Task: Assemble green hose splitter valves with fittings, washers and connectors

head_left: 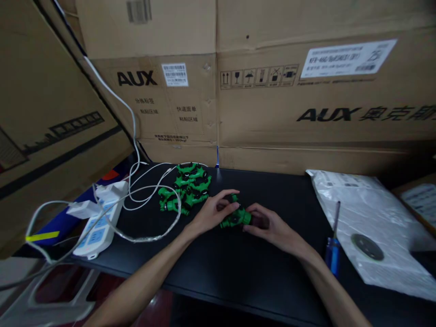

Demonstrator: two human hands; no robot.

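Observation:
A green and black Y-shaped hose splitter (235,218) is held just above the black tabletop, between my two hands. The thumb and fingers of my left hand (214,211) close on its left and upper part. On its right end, my right hand (269,225) grips with thumb and fingertips. Parts of the splitter are covered by my fingers. Left of my left hand, several more green hose splitters (195,196) lie in a pile, their outlines overlapping.
A white power strip (98,227) with plugs and looping white cables (150,238) occupies the left. To the right are a blue-handled screwdriver (333,256), a white plastic package (381,218) and a dark round disc (368,247). Large cardboard boxes (259,131) wall off the back.

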